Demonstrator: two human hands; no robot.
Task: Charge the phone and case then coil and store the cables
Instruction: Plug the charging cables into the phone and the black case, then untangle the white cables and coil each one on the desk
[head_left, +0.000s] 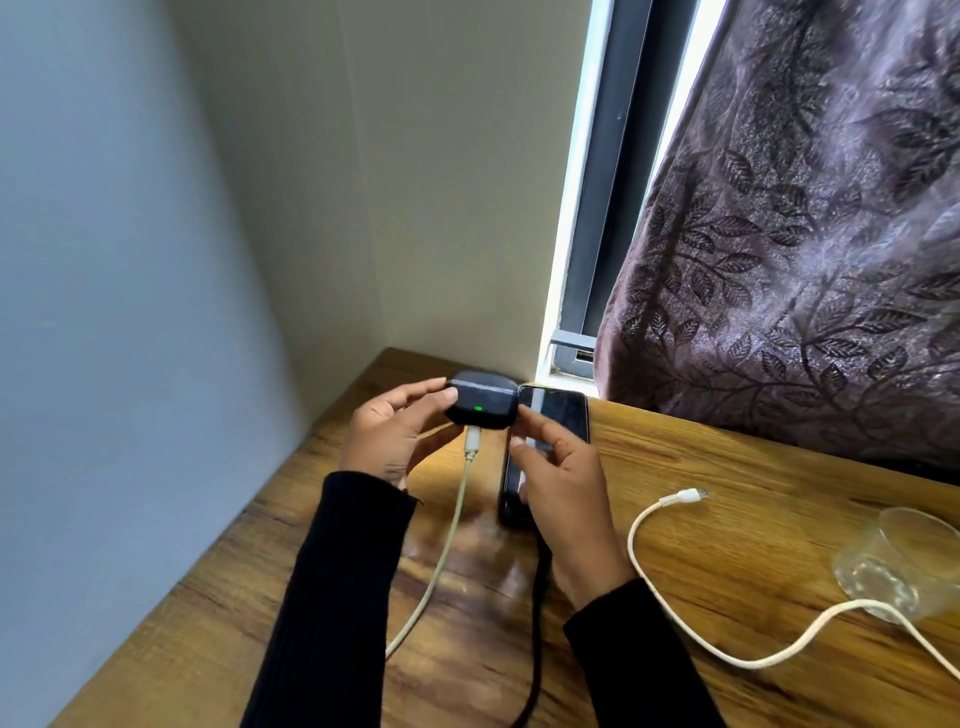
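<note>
Left hand (387, 436) clamped on small case (480, 405) above tabletop (727, 545), cable (447, 540) plugged beneath, right hand (566, 499) loosely apart beside; likely light, smooth, slippery, best pinched at sides.

Daylit interior, 1 head view, moderate sharpness with wide-angle warp.

Light source: bright strip of window (576, 218) between wall and curtain (810, 218), overexposed to white along its edges. Left wall (104, 260) cool, bluish and dim; rear wall warmer grey. Glare: pale sheen on the wooden table (727, 467) below the window gap, reflection on the phone screen (558, 410). Soft shadows under both hands. Green indicator on the earbud case (480, 405) glows clearly. Blur: clear plastic cup (904, 561) smeared at right edge; lower cable runs soft. Verticals lean and bow toward frame edges.
</note>
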